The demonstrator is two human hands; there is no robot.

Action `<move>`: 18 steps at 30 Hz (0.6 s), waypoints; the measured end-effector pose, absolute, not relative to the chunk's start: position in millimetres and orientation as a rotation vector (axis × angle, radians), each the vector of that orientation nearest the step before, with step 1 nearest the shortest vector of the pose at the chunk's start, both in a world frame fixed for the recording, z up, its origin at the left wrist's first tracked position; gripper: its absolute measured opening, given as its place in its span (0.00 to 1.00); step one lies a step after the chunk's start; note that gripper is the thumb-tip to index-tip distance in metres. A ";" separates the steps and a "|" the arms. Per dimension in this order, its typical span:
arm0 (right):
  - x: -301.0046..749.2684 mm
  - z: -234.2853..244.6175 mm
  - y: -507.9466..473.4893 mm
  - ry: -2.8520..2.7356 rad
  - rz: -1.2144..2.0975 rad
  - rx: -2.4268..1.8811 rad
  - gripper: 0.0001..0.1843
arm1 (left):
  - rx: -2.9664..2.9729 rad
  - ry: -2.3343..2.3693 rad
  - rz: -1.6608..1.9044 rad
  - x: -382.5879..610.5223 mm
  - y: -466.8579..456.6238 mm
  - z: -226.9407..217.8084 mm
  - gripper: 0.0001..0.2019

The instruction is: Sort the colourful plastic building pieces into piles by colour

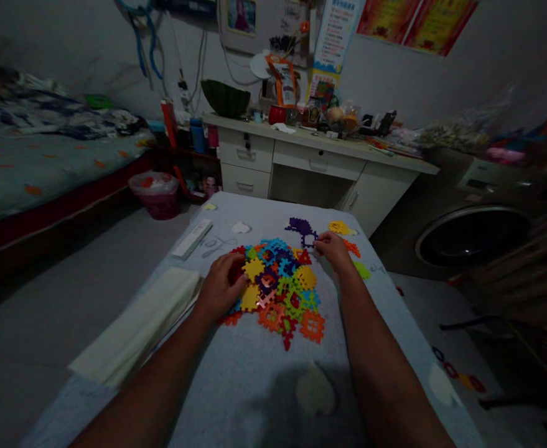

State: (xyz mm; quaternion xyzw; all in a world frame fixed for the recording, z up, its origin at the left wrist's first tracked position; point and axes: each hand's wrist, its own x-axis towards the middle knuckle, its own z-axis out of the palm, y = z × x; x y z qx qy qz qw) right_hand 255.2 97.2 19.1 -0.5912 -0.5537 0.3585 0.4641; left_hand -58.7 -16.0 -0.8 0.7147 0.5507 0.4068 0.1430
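A heap of flat, interlocking plastic pieces (280,283) in yellow, blue, green, orange and red lies on a grey cloth-covered table (254,373). My left hand (221,286) rests on the heap's left side, fingers curled over a yellow piece and a dark red one. My right hand (333,249) is at the heap's far right corner, fingertips pinched on a purple piece (303,231) that lies just beyond the heap. A yellow piece (339,228), an orange piece (351,247) and a green piece (361,270) lie loose to the right of that hand.
A white remote-like bar (191,239) and a folded pale cloth (137,326) lie on the table's left. Behind stand a cluttered white desk (320,158), a bed (44,168) at left, a pink bin (156,194) and a washing machine (469,230) at right.
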 end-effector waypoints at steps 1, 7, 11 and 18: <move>252.4 16.8 102.1 -1.328 0.883 -1.443 0.12 | 2.049 1.593 1.185 -58.7 -15.7 -1.6 0.19; 236.7 7.2 149.9 -1.326 0.692 -1.634 0.07 | 2.021 1.565 1.151 -59.4 -13.5 -8.0 0.19; 223.4 6.2 180.2 -1.387 0.556 -1.782 0.05 | 2.014 1.560 1.134 -59.3 -13.4 -9.5 0.19; 201.4 6.4 195.0 -1.348 0.579 -1.877 0.03 | 2.016 1.543 1.157 -58.4 -13.2 -9.8 0.17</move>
